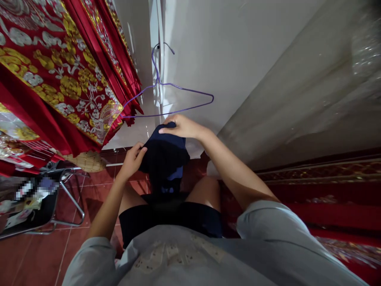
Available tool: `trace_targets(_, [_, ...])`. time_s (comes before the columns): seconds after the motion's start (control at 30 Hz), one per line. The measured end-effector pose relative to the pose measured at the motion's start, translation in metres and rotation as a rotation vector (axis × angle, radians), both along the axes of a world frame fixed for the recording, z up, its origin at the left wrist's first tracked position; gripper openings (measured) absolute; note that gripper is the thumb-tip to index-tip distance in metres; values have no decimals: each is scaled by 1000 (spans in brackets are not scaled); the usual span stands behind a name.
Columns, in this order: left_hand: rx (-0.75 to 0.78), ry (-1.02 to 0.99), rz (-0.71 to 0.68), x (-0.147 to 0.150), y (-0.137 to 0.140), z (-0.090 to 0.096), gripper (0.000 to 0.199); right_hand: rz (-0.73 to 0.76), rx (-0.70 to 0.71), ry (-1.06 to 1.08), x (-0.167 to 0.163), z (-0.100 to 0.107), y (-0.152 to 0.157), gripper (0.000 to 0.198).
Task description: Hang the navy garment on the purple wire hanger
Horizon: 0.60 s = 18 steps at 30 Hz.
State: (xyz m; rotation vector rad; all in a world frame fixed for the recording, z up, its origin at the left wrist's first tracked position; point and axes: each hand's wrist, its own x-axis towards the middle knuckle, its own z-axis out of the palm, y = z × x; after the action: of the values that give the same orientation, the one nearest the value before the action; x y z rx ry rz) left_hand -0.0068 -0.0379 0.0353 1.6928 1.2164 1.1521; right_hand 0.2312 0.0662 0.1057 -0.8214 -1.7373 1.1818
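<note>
A dark navy and black garment (166,147) hangs in loose folds in front of my knees. My right hand (180,126) grips its upper edge, the thumb lying across the front of the cloth. At the garment's left side, my left hand (133,159) pinches the edge between thumb and fingers. Just above my right hand is a purple wire clothes hanger (187,89), its hook upward near thin pale cords. Whether that hand touches the hanger's lower bar, I cannot tell. The garment's exact kind is hidden by its folds.
Red cloth with gold and silver embroidery (71,79) drapes at the upper left, reaching the hanger's left end. Below it stands a black chair (44,208) with metal legs and items on its seat. Plastic sheeting (297,99) covers the right side above more red fabric (333,202).
</note>
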Motion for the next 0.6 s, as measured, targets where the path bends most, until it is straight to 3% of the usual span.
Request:
trace_targets(0.1, [-127, -85, -95, -2, -2, -2, 32, 54, 278, -152, -1, -6, 20, 16])
trace_targets(0.17, [-205, -105, -163, -7, -4, -2, 30, -54, 330, -172, -1, -15, 35, 18])
trace_targets(0.3, [-203, 128, -249, -34, -6, -7, 25, -312, 234, -243, 6, -41, 63, 22])
trace_targets(0.47, [-151, 597, -177, -80, 2, -9, 28, -271, 120, -386, 18, -56, 60, 48])
trace_targets(0.6, [-139, 825, -25, -96, 17, 20, 21, -247, 208, -455, 37, -45, 39, 52])
